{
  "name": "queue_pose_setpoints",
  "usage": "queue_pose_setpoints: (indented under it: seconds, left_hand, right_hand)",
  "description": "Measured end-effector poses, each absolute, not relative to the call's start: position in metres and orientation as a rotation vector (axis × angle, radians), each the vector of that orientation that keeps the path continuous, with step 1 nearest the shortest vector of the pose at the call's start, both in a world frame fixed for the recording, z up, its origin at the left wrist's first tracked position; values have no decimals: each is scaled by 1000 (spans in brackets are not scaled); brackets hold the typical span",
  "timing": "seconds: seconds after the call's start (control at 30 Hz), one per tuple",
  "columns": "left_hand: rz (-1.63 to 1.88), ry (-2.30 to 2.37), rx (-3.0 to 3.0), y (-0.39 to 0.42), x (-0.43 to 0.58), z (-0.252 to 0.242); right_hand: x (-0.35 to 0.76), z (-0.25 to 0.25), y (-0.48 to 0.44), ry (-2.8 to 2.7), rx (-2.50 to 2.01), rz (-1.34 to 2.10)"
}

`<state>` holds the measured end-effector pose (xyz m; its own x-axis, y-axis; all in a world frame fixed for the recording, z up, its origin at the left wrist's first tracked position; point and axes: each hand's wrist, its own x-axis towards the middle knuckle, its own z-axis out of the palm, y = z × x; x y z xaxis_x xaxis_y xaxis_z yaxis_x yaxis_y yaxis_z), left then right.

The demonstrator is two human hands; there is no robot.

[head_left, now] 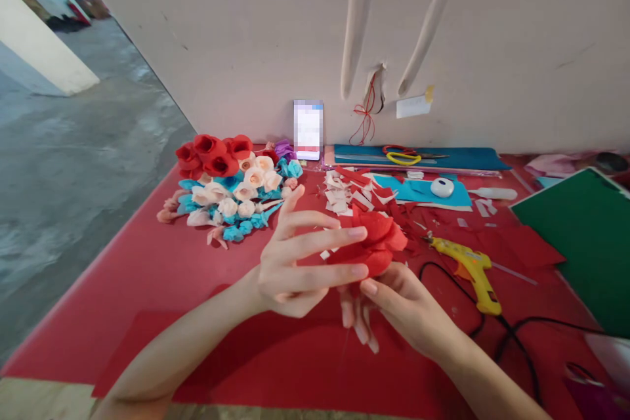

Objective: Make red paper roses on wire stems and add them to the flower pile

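A red paper flower [377,239] with layered, cupped petals is held up over the table between both hands. My left hand [295,269] reaches in from the left; two of its fingers lie along the petals and another points upward. Its thumb is hidden. Below the flower, my right hand [401,305] grips the base, its thumb at the lower petals and its other fingers curled underneath. Any stem is hidden by the hands. Red and white paper scraps [339,193] lie just behind the flower. To the right rests a yellow glue gun [472,269] with a black cord.
Red [216,157], white and blue paper flowers pile up at the back left. A lit phone [308,130] leans on the wall. Yellow-handled scissors [403,156], a white oval case [441,188] and a green board [581,243] lie toward the right. The black cord [522,341] crosses the right side.
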<state>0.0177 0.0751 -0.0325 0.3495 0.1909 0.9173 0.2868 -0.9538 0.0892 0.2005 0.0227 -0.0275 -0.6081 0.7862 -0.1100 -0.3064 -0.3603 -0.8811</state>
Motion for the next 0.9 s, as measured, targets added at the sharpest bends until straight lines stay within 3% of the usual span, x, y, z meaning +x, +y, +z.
queue_pose_setpoints:
  seconds: [0.23, 0.4, 0.6, 0.9]
  left_hand:
    - [-1749, -819, -2604, 55, 23, -10]
    - [-1534, -831, -2542, 49, 28, -5]
    - [-1595, -836, -2481, 47, 24, -2]
    - [-1676, -792, -2438, 55, 14, 0]
  right_hand:
    - [197, -35, 17, -1326, -1055, 1599]
    - [191, -34, 14, -1474, -1086, 1424]
    - [192, -24, 14, -1684, -1233, 1107]
    - [196, -19, 7, -1712, -1309, 1135]
